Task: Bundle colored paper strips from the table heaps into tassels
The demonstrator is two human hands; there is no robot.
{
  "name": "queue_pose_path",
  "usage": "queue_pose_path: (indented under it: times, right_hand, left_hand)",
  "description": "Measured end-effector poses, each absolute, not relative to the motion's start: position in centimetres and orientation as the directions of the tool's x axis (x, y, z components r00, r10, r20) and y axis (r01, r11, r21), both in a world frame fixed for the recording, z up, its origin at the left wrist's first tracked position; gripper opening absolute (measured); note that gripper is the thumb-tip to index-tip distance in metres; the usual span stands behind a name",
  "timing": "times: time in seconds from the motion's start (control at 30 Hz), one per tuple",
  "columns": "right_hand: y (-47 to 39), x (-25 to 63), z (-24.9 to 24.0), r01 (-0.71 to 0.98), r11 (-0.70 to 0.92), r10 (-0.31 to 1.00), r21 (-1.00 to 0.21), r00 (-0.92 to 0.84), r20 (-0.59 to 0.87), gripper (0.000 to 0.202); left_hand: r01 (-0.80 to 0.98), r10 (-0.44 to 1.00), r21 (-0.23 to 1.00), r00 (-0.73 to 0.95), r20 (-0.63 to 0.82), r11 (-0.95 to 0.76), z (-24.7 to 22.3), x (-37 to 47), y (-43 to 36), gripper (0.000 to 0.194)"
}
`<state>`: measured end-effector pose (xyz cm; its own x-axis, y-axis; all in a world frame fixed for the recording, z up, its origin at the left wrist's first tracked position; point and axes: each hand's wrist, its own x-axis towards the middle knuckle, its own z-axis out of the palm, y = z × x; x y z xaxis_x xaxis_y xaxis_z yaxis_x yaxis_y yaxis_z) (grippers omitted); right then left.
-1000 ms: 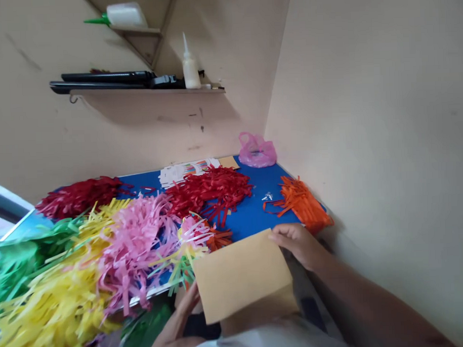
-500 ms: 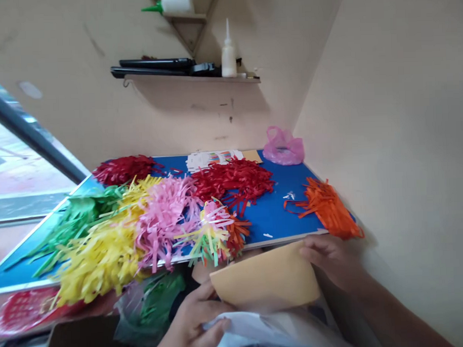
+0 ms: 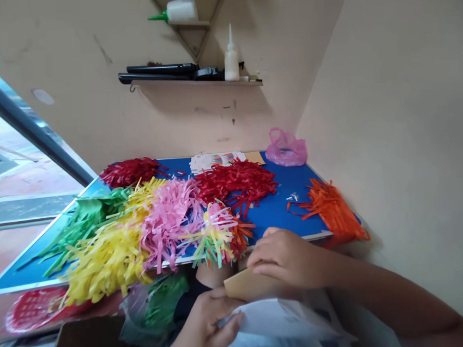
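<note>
Low at the table's front edge, my left hand (image 3: 210, 321) is closed at the left end of a piece of brown paper (image 3: 245, 285), its thumb pressed on the edge of a white, bag-like sheet (image 3: 282, 321). My right hand (image 3: 282, 258) lies across the brown paper from above, fingers curled over its upper edge and covering much of it. The white sheet spreads below both hands and has dark print low down. Just beyond my hands, a small multicoloured bunch of paper strips (image 3: 214, 235) sits at the table edge.
Fringed strip piles cover the blue table (image 3: 286, 217): green (image 3: 84, 214), yellow (image 3: 108, 253), pink (image 3: 172, 216), red (image 3: 235, 183), orange (image 3: 335, 210). A pink plastic bag (image 3: 287, 151) stands behind. A red basket (image 3: 35, 312) and a box (image 3: 87, 338) are lower left. Above, a shelf (image 3: 198, 83) holds a glue bottle (image 3: 231, 62).
My right hand has moved left from the brown paper's far right corner to its upper edge near my left hand. Less of the paper shows now. The view has shifted slightly.
</note>
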<state>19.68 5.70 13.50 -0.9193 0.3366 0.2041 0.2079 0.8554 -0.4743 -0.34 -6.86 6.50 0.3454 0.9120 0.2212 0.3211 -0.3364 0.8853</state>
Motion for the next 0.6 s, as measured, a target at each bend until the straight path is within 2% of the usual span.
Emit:
queue_pose_path:
  times: [0.13, 0.27, 0.4, 0.5, 0.6]
  right_hand:
    - [6.2, 18.9, 13.2, 0.187, 0.868, 0.273, -0.460, -0.953, 0.129, 0.012]
    - [6.3, 18.5, 12.7, 0.125, 0.898, 0.179, -0.423, -0.980, 0.091, 0.016]
    - [6.0, 18.8, 11.8, -0.031, 0.925, 0.078, -0.380, -0.960, 0.270, 0.025]
    - [5.9, 19.1, 11.1, -0.087, 0.954, 0.044, -0.287, -0.905, 0.423, 0.025]
    - [6.0, 19.3, 10.6, -0.139, 0.970, -0.021, -0.197, -0.863, 0.504, 0.028]
  left_hand:
    - [0.400, 0.912, 0.847, 0.352, 0.211, -0.350, 7.4, -1.2, -7.1, 0.024]
    - [0.334, 0.876, 0.894, 0.467, 0.117, -0.297, 8.4, -0.8, -6.8, 0.027]
    - [0.271, 0.888, 0.927, 0.443, 0.120, -0.260, 8.2, -0.3, -6.8, 0.028]
    - [0.253, 0.909, 0.937, 0.399, 0.124, -0.239, 7.6, -0.4, -7.0, 0.030]
    - [0.289, 0.914, 0.923, 0.383, 0.133, -0.255, 7.2, -0.4, -7.0, 0.033]
